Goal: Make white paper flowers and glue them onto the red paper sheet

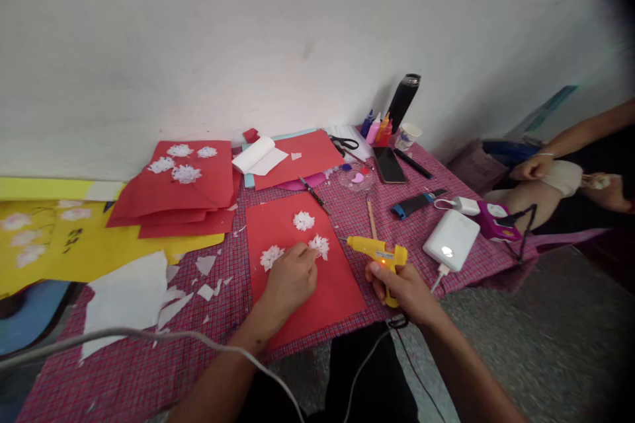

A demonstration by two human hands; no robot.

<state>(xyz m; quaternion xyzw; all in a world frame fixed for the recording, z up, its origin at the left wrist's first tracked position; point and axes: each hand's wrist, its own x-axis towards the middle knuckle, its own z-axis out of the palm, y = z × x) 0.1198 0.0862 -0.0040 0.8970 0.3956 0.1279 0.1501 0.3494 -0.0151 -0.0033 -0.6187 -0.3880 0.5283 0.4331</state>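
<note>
My right hand [401,283] grips a yellow hot glue gun [380,251] whose small orange light is lit. Its nozzle points left, just off the edge of a red paper sheet [307,307]. Over that sheet is my left hand [296,272], with fingers curled together; what they hold, if anything, is hidden. White paper flowers lie around it: one [303,221] above, one [319,246] at the fingertips, and one [271,256] to the left, partly covered by the hand.
Red sheets with white flowers [186,174] lie at left, near white paper scraps [205,264]. A pen [314,195], phone [389,165], white power bank [451,239] and purple power socket [497,221] lie rightward. A cable [198,338] crosses the foreground. Another person's hand [533,167] shows at right.
</note>
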